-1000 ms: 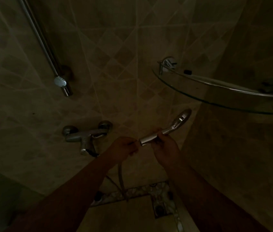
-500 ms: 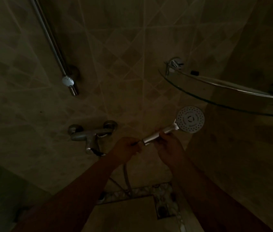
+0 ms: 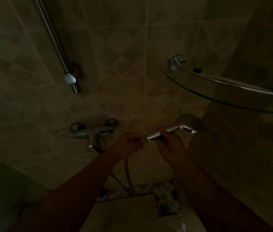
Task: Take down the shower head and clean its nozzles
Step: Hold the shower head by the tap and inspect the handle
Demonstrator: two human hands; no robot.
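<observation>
Right hand (image 3: pixel 170 144) grips shower head (image 3: pixel 181 127) handle; left hand (image 3: pixel 129 142) pinches hose (image 3: pixel 129 174) end

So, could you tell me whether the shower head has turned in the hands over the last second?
Yes. The shower head, held by the right hand below the glass shelf, has rotated about its handle: the nozzle face seen half a second ago now faces away.

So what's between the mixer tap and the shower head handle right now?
In the head view, only the left hand, closed on the hose end beside the shower head handle. Behind it, the tiled wall past the tap is bare.
</observation>
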